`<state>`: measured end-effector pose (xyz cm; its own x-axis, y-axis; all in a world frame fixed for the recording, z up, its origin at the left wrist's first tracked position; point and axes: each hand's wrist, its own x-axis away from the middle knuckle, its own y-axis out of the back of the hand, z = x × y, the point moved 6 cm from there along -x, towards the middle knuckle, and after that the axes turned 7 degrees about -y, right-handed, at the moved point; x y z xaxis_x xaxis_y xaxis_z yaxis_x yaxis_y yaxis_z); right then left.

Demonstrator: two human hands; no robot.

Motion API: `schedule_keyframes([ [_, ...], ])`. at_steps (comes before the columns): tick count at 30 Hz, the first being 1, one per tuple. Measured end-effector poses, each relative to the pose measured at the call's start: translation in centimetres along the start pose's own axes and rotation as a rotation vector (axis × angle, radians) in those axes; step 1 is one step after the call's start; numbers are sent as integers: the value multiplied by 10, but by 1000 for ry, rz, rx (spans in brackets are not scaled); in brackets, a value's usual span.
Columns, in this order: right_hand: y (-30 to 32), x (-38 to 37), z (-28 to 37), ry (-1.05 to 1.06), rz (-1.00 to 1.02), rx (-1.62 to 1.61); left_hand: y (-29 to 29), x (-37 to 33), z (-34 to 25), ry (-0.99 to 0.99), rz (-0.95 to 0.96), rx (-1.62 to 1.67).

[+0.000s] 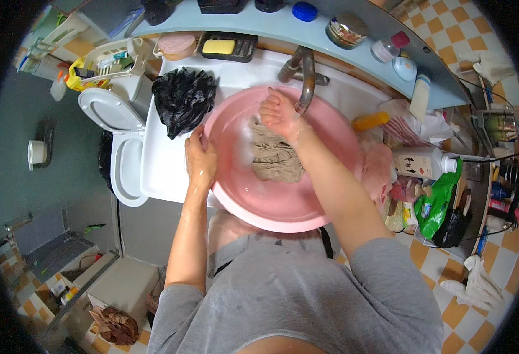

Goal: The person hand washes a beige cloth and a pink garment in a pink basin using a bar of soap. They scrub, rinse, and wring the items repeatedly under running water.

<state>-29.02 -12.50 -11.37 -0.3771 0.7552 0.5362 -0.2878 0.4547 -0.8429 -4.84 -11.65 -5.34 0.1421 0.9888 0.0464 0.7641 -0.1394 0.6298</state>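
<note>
A wide pink basin [283, 225] rests on the white sink, with water and a little foam in it. Inside lies a wet, folded beige cloth [276, 156]. My left hand [201, 158] grips the basin's left rim. Over the cloth's far edge, close to the metal tap [307, 79], my right hand [279, 112] is closed with its fingers curled in; whatever they may hold is hidden. Both hands look wet. Beside my left hand, a crumpled black plastic bag [184, 100] sits on the sink.
A pale blue shelf [241, 22] with jars and bottles runs along the back. Near it is a yellow soap bar [218, 46] in a black dish. The toilet [131, 168] stands to the left. At right, a white bottle [416, 163] and a green bag [438, 203] crowd a rack.
</note>
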Motion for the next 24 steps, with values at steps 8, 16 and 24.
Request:
schedule_keyframes([
  [8, 29, 50, 11, -26, -462, 1789, -3, -3, 3, -1, 30, 6],
  [16, -52, 159, -2, 99, -186, 1803, -21, -12, 46, -69, 9, 263],
  [24, -31, 187, -44, 459, -669, 2251, -26, -16, 19, -34, 191, 398],
])
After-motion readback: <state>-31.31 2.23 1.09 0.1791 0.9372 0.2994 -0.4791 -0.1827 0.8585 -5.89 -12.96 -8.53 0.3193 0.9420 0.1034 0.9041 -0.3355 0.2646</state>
